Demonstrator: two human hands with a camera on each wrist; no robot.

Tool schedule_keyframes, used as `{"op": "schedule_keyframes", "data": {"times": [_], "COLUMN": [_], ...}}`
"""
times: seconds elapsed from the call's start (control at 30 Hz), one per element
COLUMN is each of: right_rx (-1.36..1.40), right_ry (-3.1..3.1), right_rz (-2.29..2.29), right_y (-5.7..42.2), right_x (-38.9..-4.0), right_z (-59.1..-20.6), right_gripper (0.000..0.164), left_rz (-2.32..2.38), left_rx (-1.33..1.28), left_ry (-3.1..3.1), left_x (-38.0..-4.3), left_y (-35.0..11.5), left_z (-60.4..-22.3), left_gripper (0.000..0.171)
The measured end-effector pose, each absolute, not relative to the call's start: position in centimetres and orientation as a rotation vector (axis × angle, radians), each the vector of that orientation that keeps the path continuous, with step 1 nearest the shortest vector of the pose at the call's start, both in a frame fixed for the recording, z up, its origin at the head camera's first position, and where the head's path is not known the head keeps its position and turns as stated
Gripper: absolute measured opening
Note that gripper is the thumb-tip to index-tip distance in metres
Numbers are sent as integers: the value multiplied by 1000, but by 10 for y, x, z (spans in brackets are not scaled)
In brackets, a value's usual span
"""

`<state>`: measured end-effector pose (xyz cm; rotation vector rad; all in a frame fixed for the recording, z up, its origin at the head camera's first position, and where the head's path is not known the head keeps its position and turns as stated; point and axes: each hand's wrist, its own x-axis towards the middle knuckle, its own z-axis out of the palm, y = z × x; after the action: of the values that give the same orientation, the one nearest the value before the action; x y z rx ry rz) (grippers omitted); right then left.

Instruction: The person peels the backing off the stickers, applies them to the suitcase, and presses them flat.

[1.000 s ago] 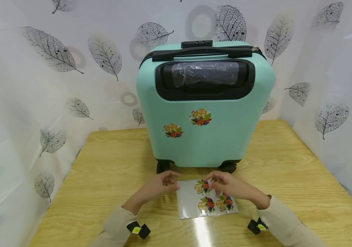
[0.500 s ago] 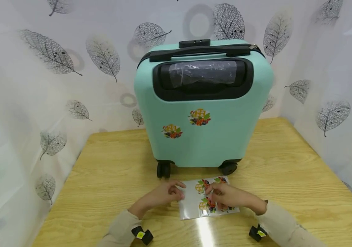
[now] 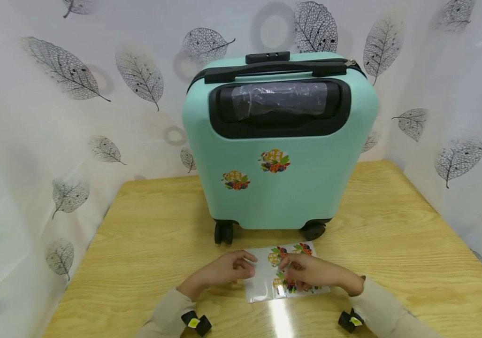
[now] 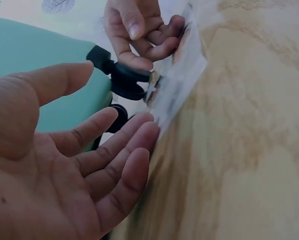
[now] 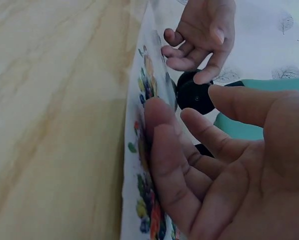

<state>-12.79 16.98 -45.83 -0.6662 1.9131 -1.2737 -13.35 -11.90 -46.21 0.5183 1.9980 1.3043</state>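
A clear-backed sheet of stickers [image 3: 259,287] lies flat on the table, its right part bearing several fruit stickers [image 3: 276,256] and its left part bare. My left hand [image 3: 223,273] is at the sheet's left edge, fingers loosely bent with nothing between thumb and fingers. Over the printed part rests my right hand [image 3: 321,272], covering some of the stickers; its lower fingers [image 5: 162,150] lie right at the sheet, and the thumb stands apart. Behind the sheet stands a mint-green suitcase [image 3: 304,188], upright, with a sticker [image 3: 274,161] mid-front and another sticker [image 3: 235,180] lower left.
The suitcase's black wheels [image 3: 313,231] stand on the wood-grain table [image 3: 160,220] just behind the sheet. Leaf-patterned sheeting [image 3: 139,141] encloses the table's back and sides. Each sleeve has a small black device at the wrist, such as the left device [image 3: 196,323].
Both hands have come down slightly toward the body along the sheet. My right hand has left the sheet's upper right sticker, which shows now, and covers the lower ones.
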Motion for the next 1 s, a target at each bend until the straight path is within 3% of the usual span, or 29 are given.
{"op": "schedule_keyframes", "data": {"times": [0.43,1.0], "right_rx": [-696,-721], "right_ry": [1913,1955], "right_rz": [-1262,-1264], "right_y": [181,164], "right_x": [-120,-121], "right_z": [-455,-462], "right_gripper": [19,15], "left_rz": [1320,1389], "left_rx": [507,455], "left_ry": [1950,1950], "left_x": [-123,-119], "left_y": [-127,-99], "left_z": [-457,-459], "left_gripper": [39,40]}}
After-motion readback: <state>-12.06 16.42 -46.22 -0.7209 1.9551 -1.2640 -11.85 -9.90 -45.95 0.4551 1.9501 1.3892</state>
